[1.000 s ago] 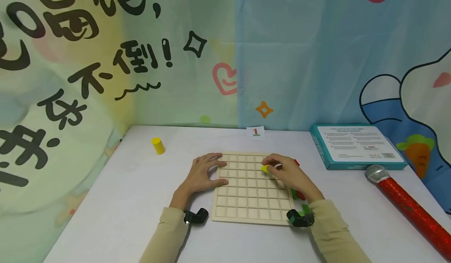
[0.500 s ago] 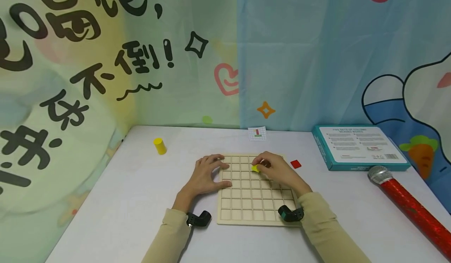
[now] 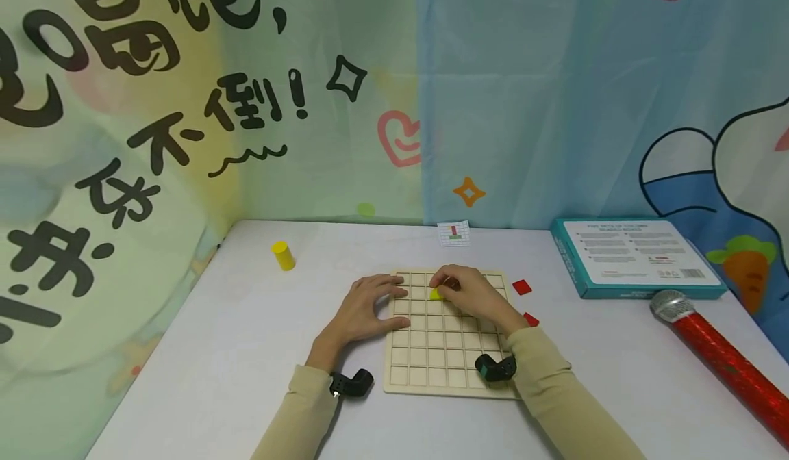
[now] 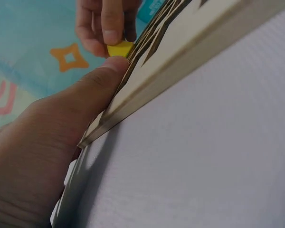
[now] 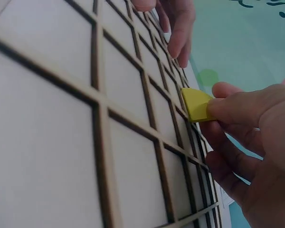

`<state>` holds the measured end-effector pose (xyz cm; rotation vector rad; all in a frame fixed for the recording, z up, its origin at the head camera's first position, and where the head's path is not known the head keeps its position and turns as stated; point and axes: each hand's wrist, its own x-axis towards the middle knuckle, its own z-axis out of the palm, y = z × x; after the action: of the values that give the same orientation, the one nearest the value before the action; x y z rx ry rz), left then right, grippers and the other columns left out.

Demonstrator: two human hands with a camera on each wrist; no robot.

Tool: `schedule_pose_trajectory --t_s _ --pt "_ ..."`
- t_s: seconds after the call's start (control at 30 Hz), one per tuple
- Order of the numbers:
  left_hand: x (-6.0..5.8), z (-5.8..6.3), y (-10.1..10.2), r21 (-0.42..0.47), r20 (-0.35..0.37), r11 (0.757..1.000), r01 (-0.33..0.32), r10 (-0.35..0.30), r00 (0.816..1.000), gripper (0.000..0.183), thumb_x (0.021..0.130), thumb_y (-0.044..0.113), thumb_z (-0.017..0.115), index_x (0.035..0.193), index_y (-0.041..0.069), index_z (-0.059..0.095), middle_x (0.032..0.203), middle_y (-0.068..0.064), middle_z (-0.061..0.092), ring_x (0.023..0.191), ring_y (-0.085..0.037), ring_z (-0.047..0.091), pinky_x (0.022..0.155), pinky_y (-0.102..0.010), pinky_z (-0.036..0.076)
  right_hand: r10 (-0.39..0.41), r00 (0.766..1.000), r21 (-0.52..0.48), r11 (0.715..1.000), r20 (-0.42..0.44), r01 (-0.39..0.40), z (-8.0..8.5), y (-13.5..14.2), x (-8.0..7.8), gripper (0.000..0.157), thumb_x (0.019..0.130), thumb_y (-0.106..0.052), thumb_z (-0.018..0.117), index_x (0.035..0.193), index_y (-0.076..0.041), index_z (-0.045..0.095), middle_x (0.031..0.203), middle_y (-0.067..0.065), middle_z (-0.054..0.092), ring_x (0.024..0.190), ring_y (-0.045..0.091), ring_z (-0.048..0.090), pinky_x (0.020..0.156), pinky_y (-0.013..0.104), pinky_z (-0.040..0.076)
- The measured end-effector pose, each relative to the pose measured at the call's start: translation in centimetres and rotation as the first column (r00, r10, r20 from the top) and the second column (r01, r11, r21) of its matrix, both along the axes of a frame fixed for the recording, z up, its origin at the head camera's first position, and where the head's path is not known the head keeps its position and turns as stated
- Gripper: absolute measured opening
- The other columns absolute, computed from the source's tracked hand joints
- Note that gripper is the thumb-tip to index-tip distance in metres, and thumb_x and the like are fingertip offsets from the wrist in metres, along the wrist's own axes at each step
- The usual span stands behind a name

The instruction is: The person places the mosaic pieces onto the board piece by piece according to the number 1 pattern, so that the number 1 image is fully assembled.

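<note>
A pale wooden grid board (image 3: 425, 359) lies on the white table. My right hand (image 3: 471, 294) pinches a small yellow tile (image 5: 195, 105) between thumb and fingers. In the right wrist view the tile is thin, with straight sides and one slanted or rounded edge, partly covered by the fingers. It is over the board's upper part, its edge at the grid bars; whether it touches a cell's floor I cannot tell. My left hand (image 3: 368, 306) rests along the board's left side, fingers spread. In the left wrist view the thumb (image 4: 92, 80) lies on the board's edge.
Red tiles (image 3: 522, 287) lie right of the board. A small printed card (image 3: 453, 233) is at the back edge, a yellow cylinder (image 3: 283, 256) at back left. A teal box (image 3: 637, 258) and a red microphone (image 3: 721, 361) are at the right, before a printed curtain (image 3: 493, 90).
My right hand has moved left across the board with the yellow tile, and the red tiles at the right have come into view. My left hand stays at the board's left side.
</note>
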<state>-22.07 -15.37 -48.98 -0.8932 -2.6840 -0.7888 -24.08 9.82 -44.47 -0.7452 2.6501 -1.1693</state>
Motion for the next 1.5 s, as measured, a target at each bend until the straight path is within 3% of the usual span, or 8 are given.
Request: schedule_pose_trajectory --t_s 0.27,0.77,1.0,1.27,1.5 --pt "0.1 0.1 0.1 0.001 0.021 1.000 -0.006 0.006 1.000 0.050 0.075 0.051 0.073 0.116 0.024 0.064 0.135 0.004 0.055 0.129 -0.019 0.047 0.107 -0.049 0.031 0.000 0.998 -0.024 1.000 -0.064 -0.001 -0.8 -0.4 -0.5 0.009 0.092 -0.009 0.059 0.098 -0.012 0.065 0.096 0.003 0.066 0.086 0.015 0.060 0.078 0.033 0.049" --pt "0.0 0.3 0.2 -0.021 0.046 1.000 -0.013 0.014 0.999 0.051 0.076 0.053 0.071 0.118 0.024 0.063 0.136 0.004 0.054 0.130 -0.019 0.046 0.108 -0.048 0.030 -0.003 0.997 0.030 1.000 -0.075 0.005 -1.1 -0.6 -0.3 0.007 0.093 -0.013 0.059 0.096 -0.015 0.064 0.096 0.000 0.061 0.085 0.012 0.057 0.078 0.032 0.048" --pt "0.0 0.1 0.2 -0.012 0.016 1.000 -0.012 0.012 1.000 0.050 0.076 0.051 0.072 0.116 0.023 0.064 0.135 0.005 0.055 0.129 -0.018 0.046 0.107 -0.049 0.031 -0.028 0.999 -0.013 1.000 -0.047 0.028 -0.7 -0.2 0.3 0.012 0.095 -0.023 0.056 0.102 -0.015 0.062 0.099 0.000 0.063 0.092 0.013 0.058 0.083 0.035 0.049" --pt "0.0 0.0 0.4 -0.006 0.007 1.000 -0.007 0.007 1.000 0.051 0.075 0.052 0.072 0.117 0.024 0.064 0.135 0.005 0.055 0.129 -0.019 0.047 0.106 -0.049 0.032 -0.096 0.994 -0.065 0.994 -0.055 0.093 0.2 1.7 1.8 0.013 0.094 -0.023 0.059 0.091 -0.012 0.065 0.081 -0.004 0.060 0.074 0.011 0.053 0.069 0.026 0.046" --pt "0.0 -0.1 0.3 -0.021 0.017 1.000 -0.017 0.017 1.000 0.051 0.075 0.053 0.072 0.117 0.025 0.063 0.136 0.006 0.054 0.130 -0.018 0.046 0.107 -0.048 0.031 -0.167 0.985 -0.093 0.982 -0.053 0.162 0.7 4.6 2.8 0.017 0.095 -0.026 0.055 0.094 -0.011 0.064 0.083 -0.004 0.059 0.078 0.014 0.052 0.073 0.029 0.046"
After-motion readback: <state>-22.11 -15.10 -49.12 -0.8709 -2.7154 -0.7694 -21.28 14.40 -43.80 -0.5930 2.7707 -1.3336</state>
